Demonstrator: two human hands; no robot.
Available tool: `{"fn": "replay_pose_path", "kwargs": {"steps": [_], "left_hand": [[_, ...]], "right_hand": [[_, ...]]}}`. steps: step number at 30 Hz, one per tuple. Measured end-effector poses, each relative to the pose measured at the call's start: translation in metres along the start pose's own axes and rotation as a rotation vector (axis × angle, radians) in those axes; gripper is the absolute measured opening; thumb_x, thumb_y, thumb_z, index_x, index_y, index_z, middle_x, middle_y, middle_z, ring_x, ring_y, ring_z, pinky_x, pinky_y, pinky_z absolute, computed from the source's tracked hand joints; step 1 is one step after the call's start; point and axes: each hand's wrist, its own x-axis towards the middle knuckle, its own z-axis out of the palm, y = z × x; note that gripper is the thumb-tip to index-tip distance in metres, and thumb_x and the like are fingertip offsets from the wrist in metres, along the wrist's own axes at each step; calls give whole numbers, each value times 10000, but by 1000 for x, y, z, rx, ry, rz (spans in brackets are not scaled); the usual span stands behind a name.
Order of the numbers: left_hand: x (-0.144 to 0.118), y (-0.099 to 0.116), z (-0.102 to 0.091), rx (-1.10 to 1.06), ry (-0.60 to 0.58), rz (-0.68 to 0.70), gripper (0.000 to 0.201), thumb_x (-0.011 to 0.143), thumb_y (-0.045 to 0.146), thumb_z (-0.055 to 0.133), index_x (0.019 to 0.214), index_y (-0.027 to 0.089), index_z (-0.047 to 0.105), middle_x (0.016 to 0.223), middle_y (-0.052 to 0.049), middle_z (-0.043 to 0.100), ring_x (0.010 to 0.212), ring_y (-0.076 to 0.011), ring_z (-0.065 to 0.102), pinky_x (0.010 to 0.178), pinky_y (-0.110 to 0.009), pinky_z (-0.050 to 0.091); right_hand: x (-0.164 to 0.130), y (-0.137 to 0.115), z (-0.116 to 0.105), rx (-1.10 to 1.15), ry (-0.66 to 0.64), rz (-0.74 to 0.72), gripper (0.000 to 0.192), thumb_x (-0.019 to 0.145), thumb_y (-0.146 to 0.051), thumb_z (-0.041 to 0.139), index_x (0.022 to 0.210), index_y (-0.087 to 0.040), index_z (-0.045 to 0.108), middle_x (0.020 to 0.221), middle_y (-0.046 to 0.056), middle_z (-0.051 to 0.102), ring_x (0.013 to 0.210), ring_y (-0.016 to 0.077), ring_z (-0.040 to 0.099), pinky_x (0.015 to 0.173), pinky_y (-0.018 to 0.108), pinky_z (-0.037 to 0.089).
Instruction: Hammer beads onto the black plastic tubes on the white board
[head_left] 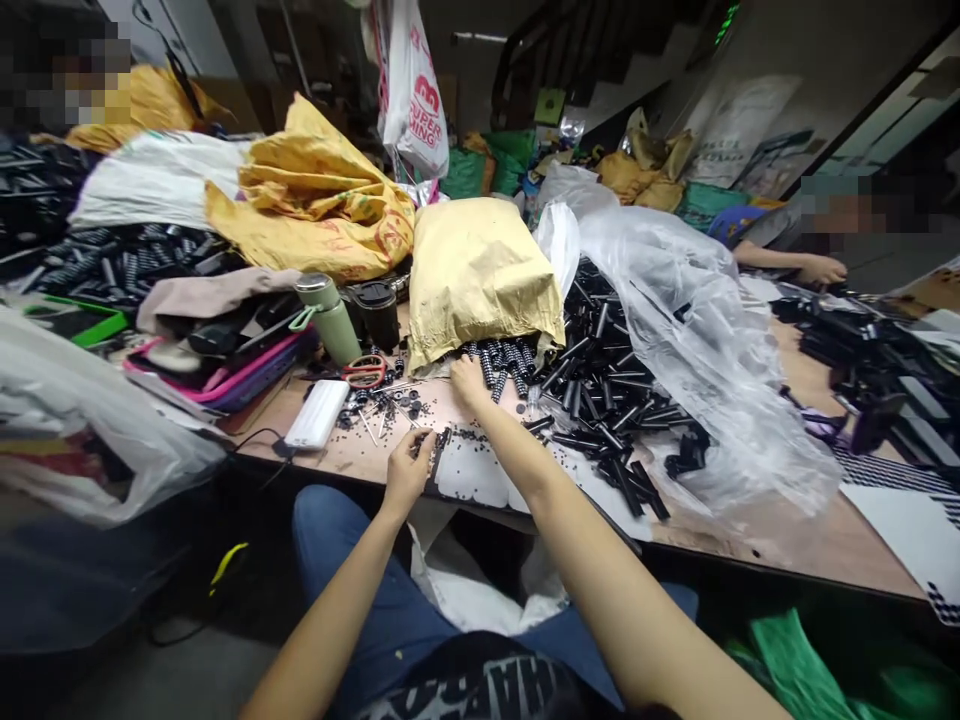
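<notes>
The left hand (407, 468) is pinched narrow, thumb and fingers seemingly closed on a small dark piece (441, 450) at the table's near edge. Ahead of that grip and to its right, the right hand (468, 384) reaches to the mouth of a yellow sack (480, 265), touching ribbed black pieces (511, 360) that spill out there; its fingertips are partly hidden, so whether they hold one cannot be told. Black tubes (589, 395) lie heaped to the right of this hand, white sheets (471, 475) nearer the person, and red-handled scissors (365, 371) to its left.

The step in hand looks like picking a ribbed piece from the pile; the next move seems to call for separating just one with the right fingertips, while the left pinch stays steady.
</notes>
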Motion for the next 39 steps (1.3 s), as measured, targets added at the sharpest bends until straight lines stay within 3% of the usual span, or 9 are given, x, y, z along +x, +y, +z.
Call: {"fn": "replay_pose_path", "kwargs": {"steps": [4, 9, 18, 24, 27, 31, 33, 35, 39], "left_hand": [[4, 2, -10, 89, 15, 42, 430, 875, 484, 558, 1095, 128, 654, 746, -47, 664, 556, -141, 599, 539, -245, 489], [2, 2, 16, 236, 8, 272, 407, 900, 398, 549, 1191, 133, 654, 1167, -142, 669, 1080, -252, 635, 957, -372, 485], [-21, 13, 59, 302, -154, 411, 336, 928, 343, 539, 1185, 162, 659, 1141, -114, 684, 1053, -237, 647, 943, -354, 499], [-24, 0, 77, 221, -147, 438, 367, 935, 351, 522, 1241, 163, 600, 1168, -132, 658, 1083, -242, 627, 947, -364, 489], [-24, -14, 89, 82, -141, 384, 389, 946, 365, 491, 1273, 161, 541, 1182, -143, 629, 998, -219, 643, 879, -353, 510], [-23, -19, 94, 2, -173, 287, 377, 930, 381, 501, 1242, 171, 524, 1159, -127, 609, 977, -199, 623, 813, -318, 507], [-21, -12, 90, -49, -121, 167, 398, 890, 408, 562, 1202, 161, 545, 1089, -113, 619, 914, -185, 620, 744, -286, 504], [-17, 1, 85, -163, -130, -49, 415, 833, 457, 628, 1098, 140, 587, 952, -85, 630, 672, -126, 580, 556, -235, 460], [-5, 29, 79, -587, -313, -452, 493, 653, 483, 770, 925, 115, 587, 752, -20, 585, 444, -40, 393, 354, -171, 241]], "right_hand": [[-33, 1, 4, 277, -94, 86, 164, 862, -212, 561, 938, -145, 690, 979, 110, 705, 998, 208, 595, 904, 359, 432], [-105, 11, -4, 667, -195, 258, 383, 778, -501, 660, 884, -134, 695, 758, 52, 695, 686, 118, 651, 660, 247, 496], [-169, 40, -38, 1023, -67, 435, 436, 543, -515, 814, 757, -152, 703, 657, 4, 660, 589, 79, 584, 603, 222, 473], [-196, 44, -45, 767, 31, 139, 296, 730, -435, 726, 905, -198, 749, 931, 51, 745, 896, 185, 670, 846, 326, 513], [-197, 50, -46, 398, 101, 27, 292, 891, -353, 561, 1101, -208, 702, 1145, 88, 702, 1102, 221, 618, 995, 393, 455], [-182, 68, -47, -72, 166, 97, 303, 855, -160, 574, 1143, -149, 666, 1163, 167, 670, 1176, 296, 553, 1037, 512, 390], [-177, 75, -47, -90, 138, 102, 261, 837, -111, 574, 1070, -153, 685, 1096, 148, 693, 1126, 274, 586, 1009, 477, 425], [-179, 77, -45, 6, 138, 78, 212, 861, -145, 566, 1039, -165, 679, 1050, 109, 709, 1024, 217, 638, 945, 389, 484], [-203, 68, -38, 480, 117, 3, 227, 848, -352, 626, 989, -177, 654, 916, 62, 713, 825, 179, 676, 805, 336, 546]]}}
